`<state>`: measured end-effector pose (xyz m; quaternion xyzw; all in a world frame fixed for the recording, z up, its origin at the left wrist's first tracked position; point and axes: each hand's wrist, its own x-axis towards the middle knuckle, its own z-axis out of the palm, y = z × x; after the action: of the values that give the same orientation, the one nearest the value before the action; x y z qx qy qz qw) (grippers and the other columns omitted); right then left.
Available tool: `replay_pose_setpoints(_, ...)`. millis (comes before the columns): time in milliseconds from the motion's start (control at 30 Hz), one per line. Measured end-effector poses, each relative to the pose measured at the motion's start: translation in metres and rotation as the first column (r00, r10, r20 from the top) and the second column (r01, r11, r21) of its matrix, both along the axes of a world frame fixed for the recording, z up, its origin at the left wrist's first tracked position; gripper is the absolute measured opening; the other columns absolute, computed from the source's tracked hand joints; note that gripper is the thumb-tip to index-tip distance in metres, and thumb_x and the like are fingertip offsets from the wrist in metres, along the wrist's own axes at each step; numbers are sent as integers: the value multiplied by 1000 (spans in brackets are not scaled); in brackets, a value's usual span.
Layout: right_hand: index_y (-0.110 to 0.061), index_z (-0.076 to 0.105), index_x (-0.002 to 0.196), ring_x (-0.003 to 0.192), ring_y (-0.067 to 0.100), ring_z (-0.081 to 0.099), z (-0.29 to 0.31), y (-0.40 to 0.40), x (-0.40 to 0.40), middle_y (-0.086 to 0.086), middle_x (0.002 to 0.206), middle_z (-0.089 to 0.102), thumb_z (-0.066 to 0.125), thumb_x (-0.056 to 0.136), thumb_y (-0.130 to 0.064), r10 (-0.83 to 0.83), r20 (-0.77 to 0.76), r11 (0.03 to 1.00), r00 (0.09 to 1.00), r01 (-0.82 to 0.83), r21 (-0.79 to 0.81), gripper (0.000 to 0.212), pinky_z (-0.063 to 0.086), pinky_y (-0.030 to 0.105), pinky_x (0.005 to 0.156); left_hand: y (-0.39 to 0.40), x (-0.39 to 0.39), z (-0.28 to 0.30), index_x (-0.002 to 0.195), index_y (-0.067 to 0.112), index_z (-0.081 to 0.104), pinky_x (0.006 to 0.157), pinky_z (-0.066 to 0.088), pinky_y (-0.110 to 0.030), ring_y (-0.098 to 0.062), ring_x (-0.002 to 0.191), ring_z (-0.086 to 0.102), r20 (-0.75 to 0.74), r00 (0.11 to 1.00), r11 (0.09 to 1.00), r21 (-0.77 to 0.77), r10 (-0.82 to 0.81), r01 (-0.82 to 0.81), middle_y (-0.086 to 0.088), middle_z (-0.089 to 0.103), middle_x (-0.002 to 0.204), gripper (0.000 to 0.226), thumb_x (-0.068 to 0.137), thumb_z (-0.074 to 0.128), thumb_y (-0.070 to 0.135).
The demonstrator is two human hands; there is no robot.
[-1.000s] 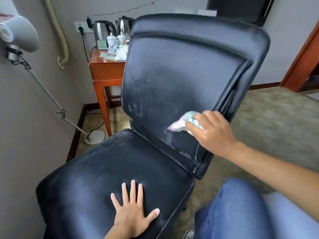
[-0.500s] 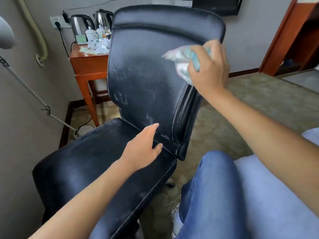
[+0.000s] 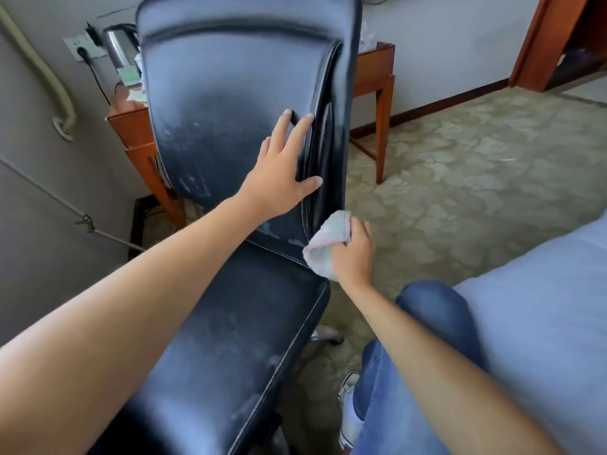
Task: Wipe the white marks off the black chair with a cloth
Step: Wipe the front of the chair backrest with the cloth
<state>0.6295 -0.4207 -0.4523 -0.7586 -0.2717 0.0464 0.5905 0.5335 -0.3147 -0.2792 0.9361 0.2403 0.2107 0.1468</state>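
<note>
The black leather chair (image 3: 230, 93) stands in front of me, its backrest upright and its seat reaching toward me. White marks (image 3: 193, 187) smear the lower left of the backrest, and fainter ones lie on the seat. My left hand (image 3: 282, 172) rests flat on the right side of the backrest with fingers spread and straight. My right hand (image 3: 353, 251) grips a bunched pale cloth (image 3: 325, 247) at the lower right corner of the backrest, where it meets the seat.
A wooden side table (image 3: 377, 77) stands behind the chair with a kettle (image 3: 120, 49) and small items on it. A lamp arm (image 3: 65, 208) crosses the left wall. Patterned carpet (image 3: 460, 165) lies to the right. My jeans-clad knee (image 3: 433, 307) and a pale blue bed are at lower right.
My right hand has brought the cloth down from the top right of the backrest to its lower right corner. My left hand rose from the seat's rear edge onto the backrest.
</note>
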Motion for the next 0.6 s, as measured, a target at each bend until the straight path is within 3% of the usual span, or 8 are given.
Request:
replay_pose_setpoints(67,-17,61,116,108,20,60,12,9,18,-1,118,60,56,84,-2,-53,-164,986,985,78,149,36,48,30,86,-2,8,-8,167,35,0,125,21,-60,-45,158,2,-12,998,998,-9,64,-64,-7,-17,173,109,92,79,36)
replay_pose_setpoints(133,-21,59,118,105,14,61,8,28,19,-6,113,62,61,86,-10,-17,-281,982,959,70,178,34,47,26,85,-5,17,-16,166,36,-6,117,30,-61,-47,157,5,-5,993,993,8,119,-119,-8,-22,172,117,90,83,35)
replay_pose_setpoints(200,-19,57,113,92,18,60,-14,45,8,-3,105,62,61,84,-8,-2,-309,997,951,24,69,31,47,30,79,-1,22,-24,166,36,-8,114,37,-61,-47,156,7,8,988,986,57,156,-157,-8,-22,172,119,90,84,27)
replay_pose_setpoints(267,-10,62,109,81,20,57,-44,53,-1,2,96,62,55,84,-3,-36,-332,998,943,16,-65,27,44,25,70,7,26,-28,166,36,-8,111,41,-59,-46,156,10,21,986,982,96,163,-164,-7,-21,173,119,90,83,19)
replay_pose_setpoints(367,-10,65,119,101,26,64,-76,61,-5,7,112,67,57,88,-2,-66,-466,976,882,-40,-215,32,48,27,83,18,28,-30,166,35,-8,110,43,-58,-45,156,12,31,985,978,116,171,-173,-7,-20,173,119,90,82,13)
replay_pose_setpoints(467,-6,62,119,112,33,64,-93,75,2,12,124,67,64,88,-9,-119,-447,937,887,-49,-347,32,50,37,90,27,30,-32,166,37,-8,110,46,-56,-44,155,15,36,985,979,109,169,-172,-6,-20,173,118,91,79,7)
replay_pose_setpoints(600,-9,57,125,117,35,63,-101,92,16,12,128,64,71,88,-29,-97,-260,809,961,-76,-582,45,54,45,91,38,31,-35,166,36,-6,105,51,-54,-47,150,25,44,985,976,134,169,-173,-8,-20,173,116,91,75,2)
